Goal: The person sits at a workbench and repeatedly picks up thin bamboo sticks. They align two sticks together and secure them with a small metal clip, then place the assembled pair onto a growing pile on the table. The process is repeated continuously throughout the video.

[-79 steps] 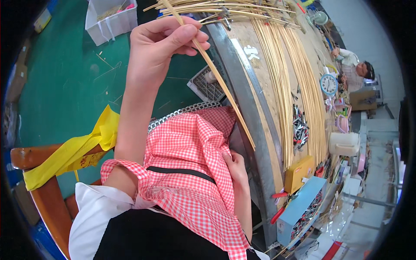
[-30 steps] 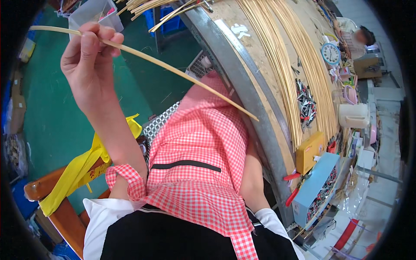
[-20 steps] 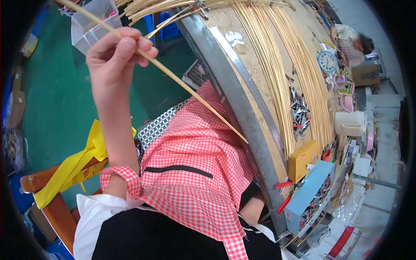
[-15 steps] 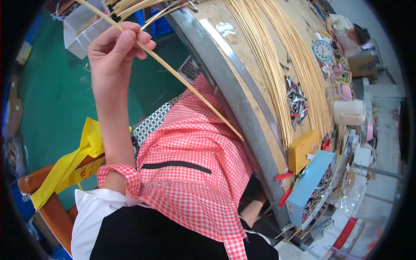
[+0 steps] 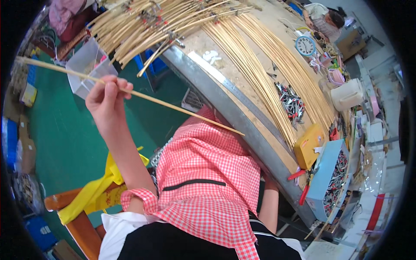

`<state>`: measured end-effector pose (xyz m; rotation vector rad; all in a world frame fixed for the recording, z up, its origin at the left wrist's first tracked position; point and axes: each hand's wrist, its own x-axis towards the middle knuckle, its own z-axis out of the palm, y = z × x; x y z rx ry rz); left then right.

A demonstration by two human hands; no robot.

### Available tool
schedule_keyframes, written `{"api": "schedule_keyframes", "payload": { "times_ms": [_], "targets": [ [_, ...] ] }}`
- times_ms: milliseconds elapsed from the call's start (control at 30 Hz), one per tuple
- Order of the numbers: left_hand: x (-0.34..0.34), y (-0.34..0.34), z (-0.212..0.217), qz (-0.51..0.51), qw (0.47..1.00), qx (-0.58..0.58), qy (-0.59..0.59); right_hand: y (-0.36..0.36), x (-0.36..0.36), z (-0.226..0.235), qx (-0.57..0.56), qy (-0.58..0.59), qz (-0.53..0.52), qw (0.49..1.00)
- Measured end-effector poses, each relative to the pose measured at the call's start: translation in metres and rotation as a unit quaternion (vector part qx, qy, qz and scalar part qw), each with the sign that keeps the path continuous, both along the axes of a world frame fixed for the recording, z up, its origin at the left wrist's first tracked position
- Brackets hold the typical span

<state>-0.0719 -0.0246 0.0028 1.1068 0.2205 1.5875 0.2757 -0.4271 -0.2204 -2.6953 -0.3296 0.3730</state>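
Note:
My left hand is raised over the floor at the left, its fingers pinched round a long thin bamboo stick. The stick slants from the upper left down to the right, and its lower end appears over the table's metal edge. My right hand is low beside the table edge, past the right side of my pink checked apron. Its fingers are hidden, so what it holds does not show. On the table lie long rows of similar sticks and a pile of small metal clips.
Clipped stick bundles overhang the table's far left end. A steel ruler lies along the near edge. A yellow box, red-handled pliers and a blue box of clips stand at right. Another person sits across the table.
My left hand has moved down and slightly left, and the stick lies flatter. The view has shifted, showing more of the clipped bundles and of my right forearm.

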Motion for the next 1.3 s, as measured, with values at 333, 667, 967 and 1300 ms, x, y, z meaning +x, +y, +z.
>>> {"api": "schedule_keyframes", "payload": {
  "times_ms": [333, 667, 967, 1300],
  "targets": [
    [0.002, 0.008, -0.012, 0.028, 0.998, -0.040, 0.025, 0.027, -0.038, 0.012, -0.009, 0.050, 0.089, 0.995],
    [0.006, 0.006, -0.013, 0.021, 0.996, -0.057, 0.063, 0.033, -0.090, 0.177, -0.189, 0.135, 0.406, 0.884],
    [0.006, 0.009, -0.014, 0.003, 0.999, -0.038, 0.030, 0.092, -0.084, 0.228, 0.127, 0.013, 0.416, 0.900],
    [0.020, 0.003, -0.016, -0.031, 0.997, -0.030, 0.059, 0.165, -0.010, 0.201, 0.039, -0.349, 0.288, 0.891]
  ]
}}
